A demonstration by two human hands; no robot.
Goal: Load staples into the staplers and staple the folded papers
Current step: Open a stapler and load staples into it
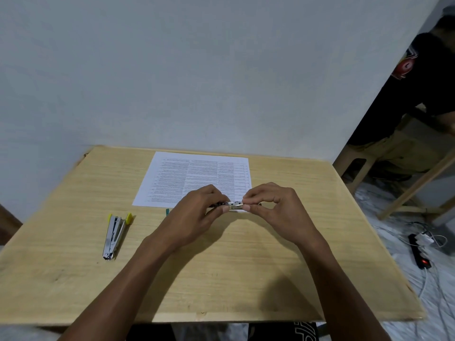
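Observation:
A small metal stapler (234, 205) is held between both hands just above the table, over the near edge of a printed white paper (194, 178). My left hand (197, 212) grips its left part, where a bit of green shows by the wrist. My right hand (273, 205) pinches its right end with thumb and forefinger. I cannot tell whether staples are in the fingers. A second stapler (114, 233), metal with yellow tips, lies opened up on the table at the left.
The wooden table (246, 279) stands against a pale wall. To the right another person sits on a wooden stool (357, 166). A black power strip (419, 252) with cables lies on the floor at the right.

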